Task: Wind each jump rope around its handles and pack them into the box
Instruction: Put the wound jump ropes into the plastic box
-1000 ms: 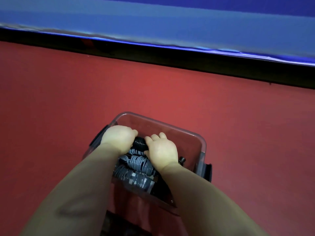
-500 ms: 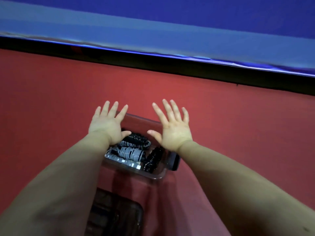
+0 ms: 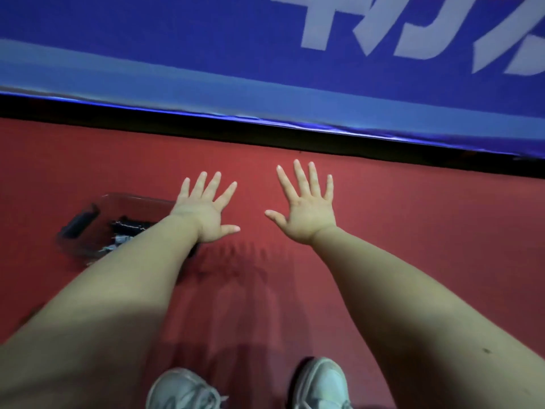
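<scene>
One clear plastic box (image 3: 133, 198) with a black latch (image 3: 79, 222) on its outer side sits on the red floor (image 3: 427, 237), just left of the left hand's wrist; its near right corner is hidden under the left forearm. Inside it lies one black coiled jump rope bundle (image 3: 129, 227), and nearer the person some grey rope windings (image 3: 117, 240); how many ropes are packed in all cannot be told, since the forearm covers much of the box.

The left hand (image 3: 206, 215) is spread flat, palm down, all five fingers straight and fanned, holding nothing; beside it and apart from it, the right hand (image 3: 305, 215) is spread the same way, five fingers straight, thumb pointing toward the left hand, also holding nothing; finger shadows fall on the floor below and between the two hands.

Beyond both hands' fingertips runs one dark strip, and past that one blue padded banner (image 3: 177, 54) with white lettering (image 3: 383, 33). Nearer the person than the hands, between the two forearms, stand two pale grey sneakers (image 3: 182, 391), the second (image 3: 321, 385) under the right forearm's side.
</scene>
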`<action>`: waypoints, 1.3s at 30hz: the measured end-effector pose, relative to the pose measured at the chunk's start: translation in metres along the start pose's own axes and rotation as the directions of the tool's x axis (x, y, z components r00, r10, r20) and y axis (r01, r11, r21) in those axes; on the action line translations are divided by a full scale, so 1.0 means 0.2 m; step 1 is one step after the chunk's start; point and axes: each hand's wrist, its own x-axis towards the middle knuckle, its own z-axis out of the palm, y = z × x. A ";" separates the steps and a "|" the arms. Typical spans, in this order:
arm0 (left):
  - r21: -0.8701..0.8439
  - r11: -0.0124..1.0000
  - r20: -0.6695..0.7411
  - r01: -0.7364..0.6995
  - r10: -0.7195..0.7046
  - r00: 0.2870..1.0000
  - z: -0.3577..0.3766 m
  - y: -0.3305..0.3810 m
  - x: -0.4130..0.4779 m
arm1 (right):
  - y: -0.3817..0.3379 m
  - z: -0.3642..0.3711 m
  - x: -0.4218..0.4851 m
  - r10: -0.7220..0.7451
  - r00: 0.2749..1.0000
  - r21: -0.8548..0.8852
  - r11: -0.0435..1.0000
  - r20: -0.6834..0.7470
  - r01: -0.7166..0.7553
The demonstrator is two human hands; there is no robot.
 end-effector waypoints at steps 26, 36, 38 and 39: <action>0.103 0.277 0.255 -0.955 0.921 0.295 0.55 2.31 -0.01 | 1.49 0.74 -1.26 0.669 0.643 -0.043 0.705 0.372 -0.708; 0.255 0.203 0.058 -0.946 0.973 0.224 0.67 2.29 0.06 | 1.40 0.89 -1.19 0.514 0.738 0.014 0.817 0.437 -0.577; 0.178 0.235 0.112 -0.955 0.960 0.257 0.64 2.21 0.09 | 1.40 0.90 -1.18 0.478 0.759 0.006 0.845 0.441 -0.535; 0.185 0.236 0.052 -0.954 0.967 0.249 0.63 2.18 0.11 | 1.39 0.90 -1.18 0.467 0.771 0.009 0.853 0.433 -0.522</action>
